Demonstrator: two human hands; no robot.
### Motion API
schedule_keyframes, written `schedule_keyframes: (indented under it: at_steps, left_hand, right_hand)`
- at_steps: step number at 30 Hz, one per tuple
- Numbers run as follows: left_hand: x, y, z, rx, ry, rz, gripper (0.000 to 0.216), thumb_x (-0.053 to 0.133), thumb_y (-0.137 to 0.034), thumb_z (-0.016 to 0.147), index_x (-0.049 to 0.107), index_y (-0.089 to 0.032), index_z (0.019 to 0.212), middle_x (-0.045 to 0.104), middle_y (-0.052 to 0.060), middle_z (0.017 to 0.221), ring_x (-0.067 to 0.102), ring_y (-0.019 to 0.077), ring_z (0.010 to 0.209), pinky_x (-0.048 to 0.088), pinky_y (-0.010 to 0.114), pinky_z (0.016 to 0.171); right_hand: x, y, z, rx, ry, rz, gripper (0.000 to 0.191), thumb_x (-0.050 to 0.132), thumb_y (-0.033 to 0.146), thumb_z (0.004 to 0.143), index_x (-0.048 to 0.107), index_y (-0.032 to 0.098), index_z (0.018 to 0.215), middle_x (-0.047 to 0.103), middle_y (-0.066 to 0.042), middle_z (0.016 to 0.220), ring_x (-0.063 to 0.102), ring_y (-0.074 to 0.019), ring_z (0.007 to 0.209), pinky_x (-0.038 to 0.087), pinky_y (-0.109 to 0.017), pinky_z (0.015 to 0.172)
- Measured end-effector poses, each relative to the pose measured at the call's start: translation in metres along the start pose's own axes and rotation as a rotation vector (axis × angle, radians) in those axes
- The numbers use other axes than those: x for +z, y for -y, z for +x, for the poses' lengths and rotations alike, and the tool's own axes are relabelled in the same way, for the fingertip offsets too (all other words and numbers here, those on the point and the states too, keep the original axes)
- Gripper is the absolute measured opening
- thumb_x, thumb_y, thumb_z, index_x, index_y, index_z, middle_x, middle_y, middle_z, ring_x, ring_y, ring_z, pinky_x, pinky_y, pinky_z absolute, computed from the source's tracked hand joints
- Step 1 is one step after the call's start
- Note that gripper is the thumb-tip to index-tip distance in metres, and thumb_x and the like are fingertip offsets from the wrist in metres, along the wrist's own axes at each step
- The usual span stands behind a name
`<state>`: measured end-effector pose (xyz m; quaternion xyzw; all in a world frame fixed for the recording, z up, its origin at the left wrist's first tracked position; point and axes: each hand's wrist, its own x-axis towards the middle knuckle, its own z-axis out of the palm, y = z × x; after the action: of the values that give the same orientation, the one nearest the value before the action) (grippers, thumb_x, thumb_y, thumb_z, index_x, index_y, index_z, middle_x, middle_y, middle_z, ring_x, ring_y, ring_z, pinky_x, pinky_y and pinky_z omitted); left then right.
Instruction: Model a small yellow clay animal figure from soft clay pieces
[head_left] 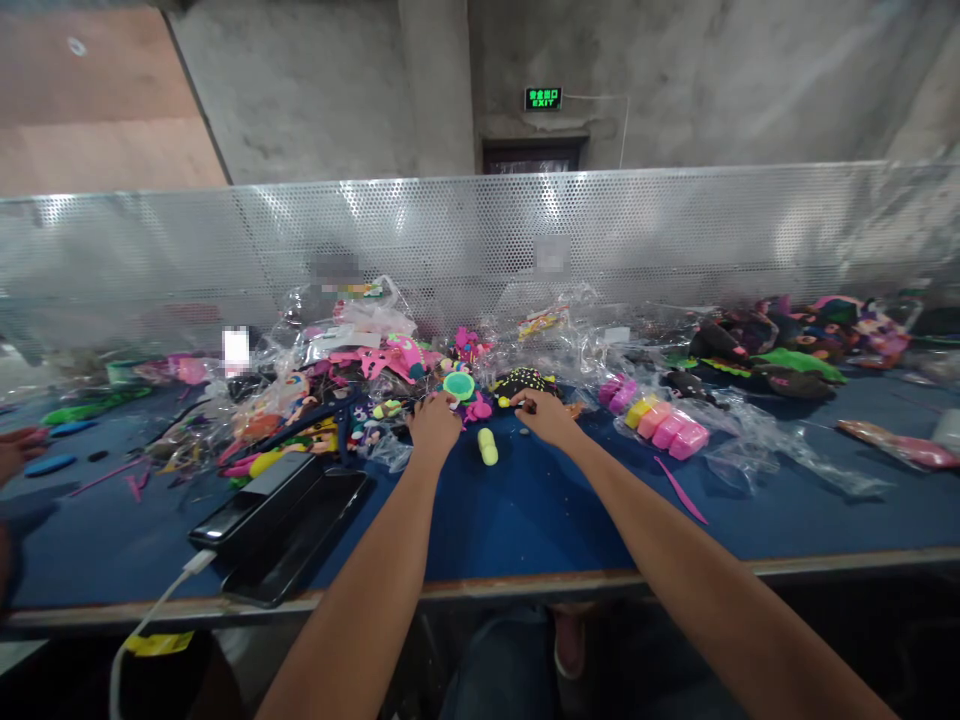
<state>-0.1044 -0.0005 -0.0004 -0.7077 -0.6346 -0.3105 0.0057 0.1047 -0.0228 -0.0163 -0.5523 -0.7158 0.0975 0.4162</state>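
My left hand [435, 430] is over the table with its fingers curled, at the lower edge of a round green piece with a teal rim [458, 386]. What it grips, if anything, is hidden. Just right of it lies a bright pink clay shape [478, 408]. My right hand [549, 417] is closed, its fingertips near a small yellow ball [503, 402]; I cannot make out what is in them. Behind it sits a black piece with yellow dots [525, 380]. Between my forearms rests a pale yellow-green clay roll [487, 447].
Pink, peach and yellow clay blocks [667, 428] and a magenta modelling tool [681, 490] lie right. A phone [296, 535] and a cabled black device [255, 505] lie left. Plastic bags and clay figures line a perforated metal panel [450, 230]. Another person's hand [19, 450] shows far left.
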Motion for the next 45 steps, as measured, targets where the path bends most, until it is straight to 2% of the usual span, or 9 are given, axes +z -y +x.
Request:
schedule_keyframes:
  at_steps: [6, 10, 14, 18, 23, 27, 31, 36, 45]
  left_hand:
    - [-0.001, -0.003, 0.004, 0.079, -0.046, -0.151, 0.025, 0.053, -0.013, 0.073, 0.061, -0.023, 0.094, 0.066, 0.007, 0.1, 0.056, 0.0263, 0.1, 0.042, 0.038, 0.084]
    - [0.005, -0.004, 0.008, 0.166, -0.041, -0.362, 0.021, 0.052, -0.012, 0.073, 0.061, -0.021, 0.089, 0.066, 0.004, 0.091, 0.059, 0.0188, 0.083, 0.045, 0.031, 0.078]
    - [0.009, -0.01, 0.007, 0.363, 0.109, -0.574, 0.018, 0.054, -0.021, 0.076, 0.062, -0.02, 0.092, 0.065, 0.002, 0.088, 0.059, 0.0149, 0.075, 0.046, 0.028, 0.073]
    - [0.007, -0.018, 0.001, 0.489, 0.22, -0.651, 0.024, 0.06, -0.028, 0.074, 0.064, -0.019, 0.096, 0.066, 0.002, 0.087, 0.059, 0.0151, 0.077, 0.047, 0.027, 0.073]
    - [0.003, -0.022, -0.002, 0.449, 0.211, -0.711, 0.023, 0.06, -0.035, 0.075, 0.066, -0.019, 0.092, 0.066, 0.002, 0.083, 0.058, 0.0146, 0.073, 0.047, 0.027, 0.069]
    - [-0.002, -0.023, -0.004, 0.412, 0.15, -0.713, 0.025, 0.061, -0.04, 0.076, 0.067, -0.019, 0.089, 0.067, 0.002, 0.083, 0.059, 0.0157, 0.073, 0.048, 0.028, 0.07]
    - [-0.006, -0.023, -0.004, 0.445, 0.062, -0.689, 0.021, 0.06, -0.038, 0.078, 0.068, -0.02, 0.085, 0.067, 0.002, 0.083, 0.06, 0.0151, 0.074, 0.047, 0.028, 0.073]
    - [-0.006, -0.021, -0.003, 0.513, -0.029, -0.736, 0.017, 0.063, -0.035, 0.077, 0.069, -0.02, 0.079, 0.065, 0.003, 0.079, 0.059, 0.0151, 0.076, 0.046, 0.028, 0.074]
    - [-0.003, -0.021, -0.002, 0.485, 0.02, -0.725, 0.019, 0.065, -0.038, 0.076, 0.068, -0.019, 0.073, 0.061, 0.003, 0.081, 0.057, 0.0144, 0.074, 0.046, 0.027, 0.07]
  right_hand:
    - [0.0, -0.003, 0.001, -0.042, 0.039, 0.061, 0.022, 0.054, 0.019, 0.071, 0.063, 0.02, 0.091, 0.057, 0.003, 0.064, 0.051, -0.0118, 0.057, 0.037, -0.023, 0.056]
    - [0.001, -0.002, 0.003, -0.025, 0.003, 0.157, 0.023, 0.056, 0.016, 0.068, 0.063, 0.019, 0.09, 0.055, 0.003, 0.062, 0.05, -0.0109, 0.057, 0.038, -0.023, 0.055]
    - [-0.001, 0.008, 0.003, 0.087, 0.02, 0.461, 0.029, 0.057, 0.022, 0.07, 0.059, 0.018, 0.099, 0.051, 0.005, 0.061, 0.047, -0.0096, 0.05, 0.04, -0.021, 0.046]
    - [-0.005, 0.021, 0.0, 0.176, 0.1, 0.767, 0.041, 0.061, 0.026, 0.071, 0.054, 0.02, 0.111, 0.057, 0.002, 0.071, 0.052, -0.0102, 0.056, 0.043, -0.019, 0.043]
    - [-0.011, 0.032, -0.006, 0.21, 0.197, 0.984, 0.045, 0.062, 0.029, 0.075, 0.051, 0.022, 0.118, 0.065, -0.001, 0.079, 0.058, -0.0111, 0.062, 0.046, -0.02, 0.049]
    - [-0.015, 0.035, -0.008, 0.249, 0.241, 1.128, 0.043, 0.062, 0.027, 0.076, 0.051, 0.022, 0.117, 0.067, -0.002, 0.083, 0.059, -0.0112, 0.063, 0.046, -0.02, 0.05]
    - [-0.018, 0.035, -0.009, 0.237, 0.286, 1.231, 0.04, 0.059, 0.027, 0.079, 0.051, 0.023, 0.118, 0.068, -0.004, 0.09, 0.061, -0.0121, 0.068, 0.047, -0.021, 0.054]
    - [-0.018, 0.033, -0.009, 0.265, 0.317, 1.258, 0.035, 0.054, 0.029, 0.083, 0.051, 0.024, 0.118, 0.069, -0.005, 0.099, 0.062, -0.0124, 0.072, 0.05, -0.023, 0.06]
    - [-0.018, 0.033, -0.01, 0.304, 0.327, 1.205, 0.034, 0.056, 0.028, 0.081, 0.053, 0.023, 0.114, 0.069, -0.005, 0.095, 0.062, -0.0116, 0.068, 0.049, -0.022, 0.057]
